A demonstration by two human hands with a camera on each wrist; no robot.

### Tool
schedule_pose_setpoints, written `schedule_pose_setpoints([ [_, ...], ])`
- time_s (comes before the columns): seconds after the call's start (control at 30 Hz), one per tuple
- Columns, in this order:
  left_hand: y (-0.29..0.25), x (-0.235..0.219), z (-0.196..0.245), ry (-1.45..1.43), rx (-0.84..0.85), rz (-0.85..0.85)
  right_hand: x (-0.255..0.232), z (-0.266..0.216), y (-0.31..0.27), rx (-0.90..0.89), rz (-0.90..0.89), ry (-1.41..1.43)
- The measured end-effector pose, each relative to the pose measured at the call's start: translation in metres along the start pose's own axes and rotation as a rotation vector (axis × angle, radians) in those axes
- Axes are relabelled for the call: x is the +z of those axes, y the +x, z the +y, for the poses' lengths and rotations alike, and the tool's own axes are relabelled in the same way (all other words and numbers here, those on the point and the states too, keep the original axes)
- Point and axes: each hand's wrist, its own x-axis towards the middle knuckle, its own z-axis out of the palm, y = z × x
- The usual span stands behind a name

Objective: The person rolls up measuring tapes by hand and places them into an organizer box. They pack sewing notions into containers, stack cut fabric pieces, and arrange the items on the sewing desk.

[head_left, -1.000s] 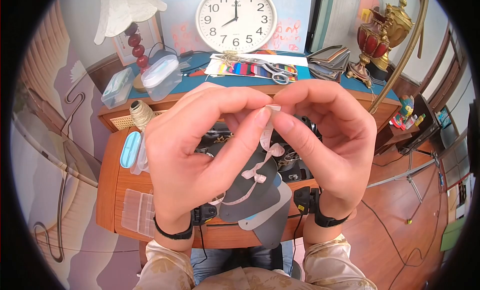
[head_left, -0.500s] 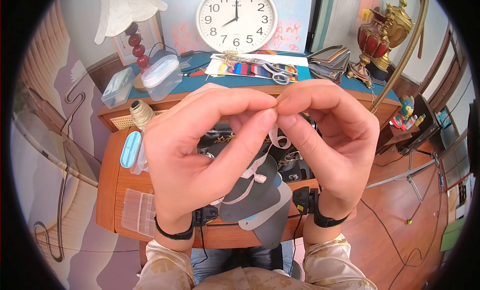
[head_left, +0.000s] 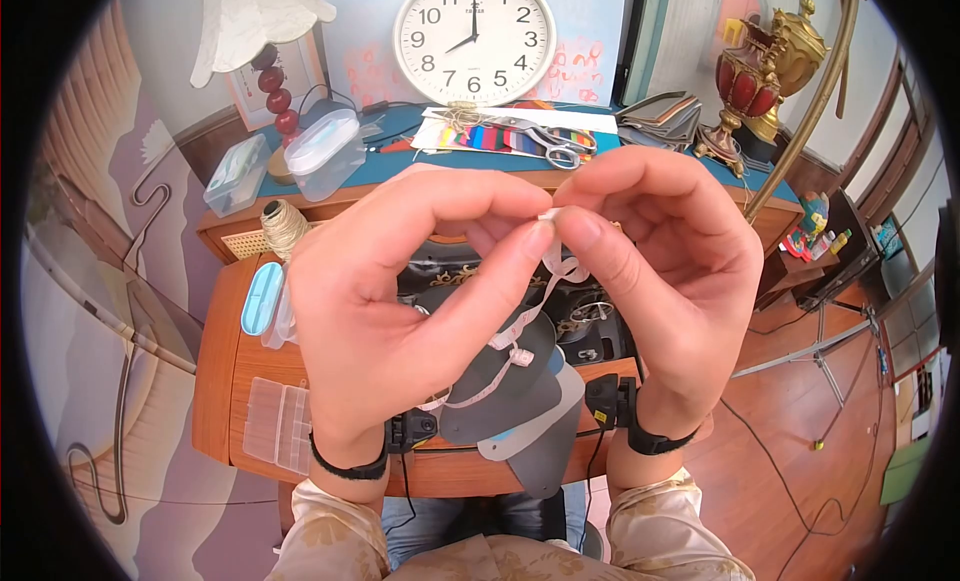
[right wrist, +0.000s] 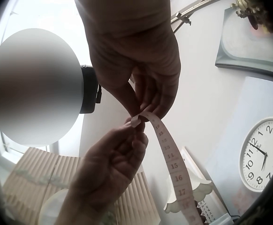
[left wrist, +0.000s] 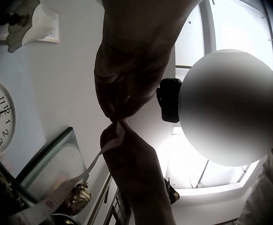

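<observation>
Both hands are raised together in the middle of the head view, fingertips meeting over the table. My left hand (head_left: pixel 385 271) pinches the end of a pale pink tape measure (head_left: pixel 517 331) between thumb and forefinger. Opposite it, my right hand (head_left: pixel 690 266) pinches the same end, its thumb and forefinger right at the left fingertips. In the right wrist view a small fold of the tape measure (right wrist: pixel 178 178) shows at the fingertips, and its numbered length hangs down. The lower part trails in loose loops over dark grey sheets (head_left: pixel 545 421).
Behind the hands stands a black sewing machine (head_left: pixel 595 326) with gold decoration. A cone of thread (head_left: pixel 284 229), a blue case (head_left: pixel 262 299) and a clear divided box (head_left: pixel 275 421) sit at the left. Scissors (head_left: pixel 562 156) lie on colour swatches at the back, below a wall clock (head_left: pixel 474 41).
The white tape end shows, gets covered by the fingertips, then shows again now. The tape's upper loop has shifted, and the right hand has moved slightly up and right.
</observation>
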Motion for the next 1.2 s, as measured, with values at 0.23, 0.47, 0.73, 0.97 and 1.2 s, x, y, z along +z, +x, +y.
schedule_pose_setpoints([
  [0.23,-0.0021,0.0031,0.0019,-0.112,-0.116,0.059,0.0030,-0.0003,0.0008,-0.025,0.001,-0.010],
  [0.47,-0.0008,0.0005,0.0005,-0.011,-0.026,0.031,0.0014,-0.0035,0.0006,0.092,0.006,0.016],
  [0.73,0.0002,0.0014,0.0007,-0.110,-0.062,0.013,0.0006,-0.0013,0.0011,0.090,-0.014,0.027],
  [0.97,-0.0005,0.0033,0.0010,-0.202,-0.169,0.044,0.0016,0.0006,0.0014,0.018,-0.025,0.010],
  [1.2,-0.0006,0.0027,0.0001,-0.171,-0.132,0.062,0.0017,0.0006,0.0008,0.031,-0.042,0.029],
])
